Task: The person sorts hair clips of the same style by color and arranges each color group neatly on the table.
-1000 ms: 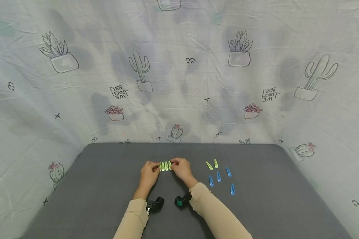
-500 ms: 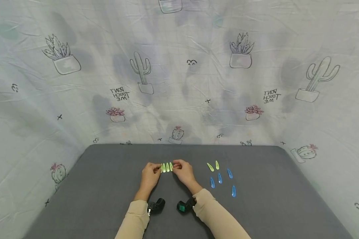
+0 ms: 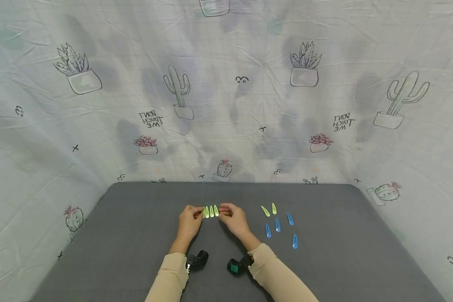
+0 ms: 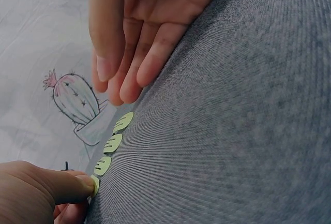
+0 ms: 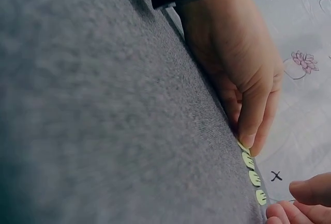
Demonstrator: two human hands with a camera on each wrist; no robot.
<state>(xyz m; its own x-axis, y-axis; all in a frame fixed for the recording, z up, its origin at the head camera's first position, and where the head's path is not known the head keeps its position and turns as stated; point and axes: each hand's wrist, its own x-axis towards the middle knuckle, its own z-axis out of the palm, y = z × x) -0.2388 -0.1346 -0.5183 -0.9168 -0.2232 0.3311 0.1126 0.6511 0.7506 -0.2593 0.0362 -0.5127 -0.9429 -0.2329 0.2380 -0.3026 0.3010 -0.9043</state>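
Several yellow-green snap hair clips stand side by side in a short row on the grey table. My left hand [image 3: 188, 220] pinches the leftmost hair clip [image 4: 96, 184] between thumb and fingers, covering part of it. At the other end of the row lies the rightmost hair clip [image 3: 216, 210]. Just right of it is my right hand [image 3: 235, 220], its relaxed fingers holding nothing. In the left wrist view, the fingertips [image 4: 121, 95] of that hand hover apart from the clip, the thumb parted from them.
Farther right on the grey table [image 3: 336, 251] lie two more yellow-green clips [image 3: 265, 211] and several blue clips [image 3: 277, 225], loosely scattered. A pale cloth [image 3: 226, 105] printed with cacti hangs behind the table and along both sides.
My right hand has let go of the rightmost clip and drawn slightly right, its fingers loosening. The left hand keeps its pinch on the leftmost clip. The head view has shifted slightly.
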